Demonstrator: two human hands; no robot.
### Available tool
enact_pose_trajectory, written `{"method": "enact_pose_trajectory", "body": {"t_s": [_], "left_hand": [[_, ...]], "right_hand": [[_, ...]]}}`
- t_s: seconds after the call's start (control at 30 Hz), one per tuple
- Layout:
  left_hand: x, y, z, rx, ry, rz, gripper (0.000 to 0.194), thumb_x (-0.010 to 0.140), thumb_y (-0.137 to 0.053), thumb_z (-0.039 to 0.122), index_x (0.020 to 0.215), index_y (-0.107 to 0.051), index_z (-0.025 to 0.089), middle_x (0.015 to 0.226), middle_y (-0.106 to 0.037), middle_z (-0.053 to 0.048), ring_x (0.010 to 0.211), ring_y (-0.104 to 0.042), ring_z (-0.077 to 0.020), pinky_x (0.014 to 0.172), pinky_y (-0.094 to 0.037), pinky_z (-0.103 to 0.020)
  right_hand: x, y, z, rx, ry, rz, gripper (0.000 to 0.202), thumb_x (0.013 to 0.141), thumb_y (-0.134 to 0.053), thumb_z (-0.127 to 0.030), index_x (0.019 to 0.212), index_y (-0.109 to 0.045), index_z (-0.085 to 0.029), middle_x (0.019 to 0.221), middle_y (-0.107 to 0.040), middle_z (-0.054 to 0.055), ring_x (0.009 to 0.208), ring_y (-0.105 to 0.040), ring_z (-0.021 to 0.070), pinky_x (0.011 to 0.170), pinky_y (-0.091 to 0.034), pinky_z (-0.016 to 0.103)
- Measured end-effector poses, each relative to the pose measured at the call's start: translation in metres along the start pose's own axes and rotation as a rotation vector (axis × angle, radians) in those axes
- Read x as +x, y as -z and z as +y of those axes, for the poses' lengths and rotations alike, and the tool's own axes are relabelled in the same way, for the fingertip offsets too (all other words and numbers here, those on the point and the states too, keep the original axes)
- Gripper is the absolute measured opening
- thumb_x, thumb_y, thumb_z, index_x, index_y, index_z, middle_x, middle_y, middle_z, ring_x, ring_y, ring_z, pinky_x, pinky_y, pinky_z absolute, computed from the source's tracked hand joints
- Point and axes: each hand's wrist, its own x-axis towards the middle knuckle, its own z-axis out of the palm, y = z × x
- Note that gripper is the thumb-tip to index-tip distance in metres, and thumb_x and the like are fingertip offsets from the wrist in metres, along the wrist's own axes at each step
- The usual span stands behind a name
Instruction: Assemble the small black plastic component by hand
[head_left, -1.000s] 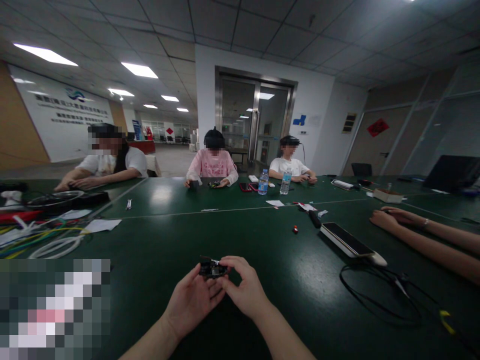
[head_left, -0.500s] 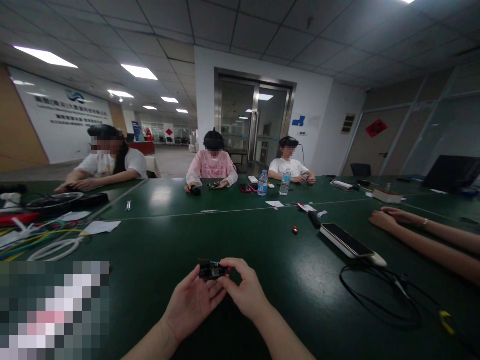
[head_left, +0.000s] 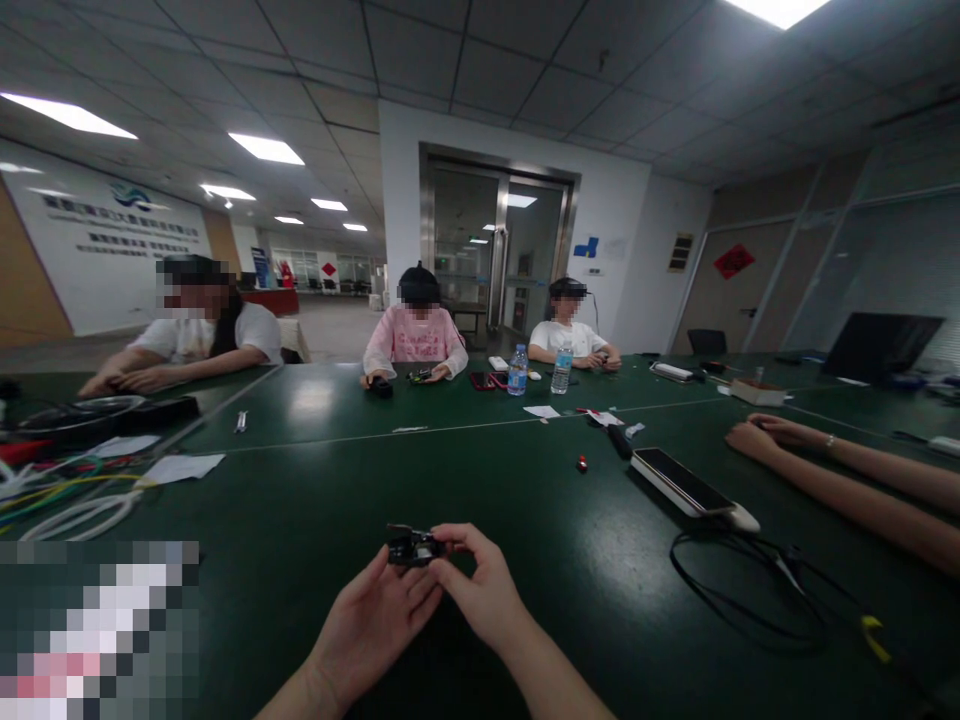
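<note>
Fingers of my left hand (head_left: pixel 371 625) are cradling the small black part (head_left: pixel 411 547) from below, while my right hand (head_left: pixel 480 590) is pinching its end between thumb and forefinger (both hands closed on it), just above the green surface (head_left: pixel 315 500) at 6 o'clock. I am judging a steady, light pinch best here. Wall lettering (head_left: pixel 120 235) at 10 o'clock is staying too blurred to read.

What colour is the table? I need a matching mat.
Dark green table, in the head view.
</note>
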Motion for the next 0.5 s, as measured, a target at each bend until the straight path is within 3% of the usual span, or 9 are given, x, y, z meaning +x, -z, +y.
{"method": "enact_pose_trajectory", "body": {"t_s": [0.5], "left_hand": [[0.0018,0.0018,-0.0014,0.051,-0.075,0.083,0.025,0.087,-0.045,0.025,0.095,-0.065,0.013,0.099,-0.072,-0.01,0.095,-0.066,-0.0185,0.092,-0.043,-0.032]], "right_hand": [[-0.0012,0.0032,-0.003,-0.066,0.05,-0.04,0.03,0.073,-0.059,-0.013,0.1,-0.059,-0.023,0.101,-0.063,0.004,0.094,-0.058,0.0184,0.087,-0.043,0.038]]}}
